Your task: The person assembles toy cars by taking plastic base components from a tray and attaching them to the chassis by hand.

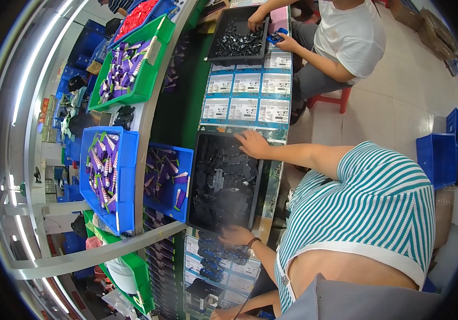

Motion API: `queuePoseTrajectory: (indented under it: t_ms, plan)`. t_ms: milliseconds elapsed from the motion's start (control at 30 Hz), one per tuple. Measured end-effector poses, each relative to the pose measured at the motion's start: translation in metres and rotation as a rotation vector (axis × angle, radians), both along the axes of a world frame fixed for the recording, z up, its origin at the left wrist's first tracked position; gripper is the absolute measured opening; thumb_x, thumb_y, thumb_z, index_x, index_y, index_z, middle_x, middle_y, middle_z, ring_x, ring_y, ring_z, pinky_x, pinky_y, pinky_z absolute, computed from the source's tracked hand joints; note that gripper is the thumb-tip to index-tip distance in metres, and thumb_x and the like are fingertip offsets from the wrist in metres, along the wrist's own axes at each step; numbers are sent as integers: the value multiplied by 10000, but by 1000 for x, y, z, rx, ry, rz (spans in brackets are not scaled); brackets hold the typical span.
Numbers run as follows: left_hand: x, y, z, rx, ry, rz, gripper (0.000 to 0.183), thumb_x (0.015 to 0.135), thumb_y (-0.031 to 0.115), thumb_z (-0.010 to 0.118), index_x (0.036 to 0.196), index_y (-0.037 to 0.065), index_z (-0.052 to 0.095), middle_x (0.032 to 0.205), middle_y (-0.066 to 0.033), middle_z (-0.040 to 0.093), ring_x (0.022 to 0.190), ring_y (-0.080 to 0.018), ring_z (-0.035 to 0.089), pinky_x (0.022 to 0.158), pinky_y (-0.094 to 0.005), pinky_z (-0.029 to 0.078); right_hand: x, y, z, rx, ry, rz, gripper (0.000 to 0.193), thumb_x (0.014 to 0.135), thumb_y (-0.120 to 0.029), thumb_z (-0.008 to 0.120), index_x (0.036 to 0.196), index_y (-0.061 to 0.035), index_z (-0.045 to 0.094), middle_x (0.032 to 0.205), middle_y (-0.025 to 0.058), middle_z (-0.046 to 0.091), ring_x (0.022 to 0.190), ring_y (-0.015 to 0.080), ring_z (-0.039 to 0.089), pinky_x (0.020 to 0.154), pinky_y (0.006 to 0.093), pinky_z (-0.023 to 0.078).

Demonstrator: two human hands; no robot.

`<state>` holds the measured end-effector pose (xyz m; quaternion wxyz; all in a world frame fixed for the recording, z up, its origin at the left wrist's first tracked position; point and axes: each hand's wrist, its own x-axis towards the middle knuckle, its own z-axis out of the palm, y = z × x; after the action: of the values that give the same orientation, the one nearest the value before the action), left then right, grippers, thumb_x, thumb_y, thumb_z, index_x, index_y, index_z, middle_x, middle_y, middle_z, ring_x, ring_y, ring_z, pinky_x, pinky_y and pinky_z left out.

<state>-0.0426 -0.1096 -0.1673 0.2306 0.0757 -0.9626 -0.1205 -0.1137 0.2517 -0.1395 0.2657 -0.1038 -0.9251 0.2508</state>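
A black rectangular tray of loose dark plastic parts lies on the bench in front of me, with my hands at its opposite ends. My right hand hooks its fingers over the rim at the upper corner in the picture. At the lower end, my left hand, with a dark band at the wrist, grips the tray's edge; its fingertips are partly lost against the dark tray. Beside the tray sits a blue bin of purple parts with striped pieces.
Above, a person in white works at another black tray. Printed sheets lie between us. A raised shelf bears a blue bin and green bin. Another person's hand is below. Blue crates stand right.
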Motion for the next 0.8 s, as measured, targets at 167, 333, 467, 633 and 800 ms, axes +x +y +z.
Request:
queuePoseTrajectory:
  t_ms: [167, 333, 467, 633, 800]
  plan:
    - [2, 5, 7, 6, -47, -1, 321, 893, 160, 568, 1144, -38, 604, 1215, -229, 578, 1285, -439, 398, 1041, -518, 379, 2, 0, 2, -7, -12, 1, 548, 840, -225, 660, 1325, -49, 477, 1119, 185, 528, 1051, 363, 523, 930, 452, 419]
    - [2, 4, 7, -3, -43, 0, 317, 890, 157, 567, 1138, -37, 607, 1195, -226, 590, 1275, -444, 409, 1041, -519, 380, 2, 0, 4, -4, -11, -2, 548, 839, -227, 661, 1324, -48, 477, 1124, 187, 529, 1052, 364, 525, 931, 453, 421]
    - [2, 1, 4, -16, -7, -3, 309, 888, 150, 571, 1132, -35, 611, 1179, -224, 599, 1270, -448, 411, 1036, -520, 384, 1, -2, 5, -12, -22, 3, 551, 836, -222, 667, 1324, -48, 479, 1127, 185, 529, 1046, 362, 530, 927, 453, 426]
    - [4, 12, 17, 15, -30, -12, 301, 887, 140, 572, 1128, -35, 612, 1179, -225, 598, 1267, -450, 412, 1034, -519, 386, 1, 1, -1, 1, 7, -11, 558, 829, -220, 675, 1324, -51, 481, 1121, 177, 529, 1045, 359, 530, 926, 451, 427]
    - [4, 10, 15, 18, -35, -7, 305, 886, 144, 573, 1131, -33, 610, 1184, -229, 594, 1271, -447, 408, 1032, -519, 387, 2, -1, 3, -2, -2, -13, 561, 824, -218, 681, 1321, -50, 483, 1115, 173, 529, 1041, 355, 532, 924, 449, 428]
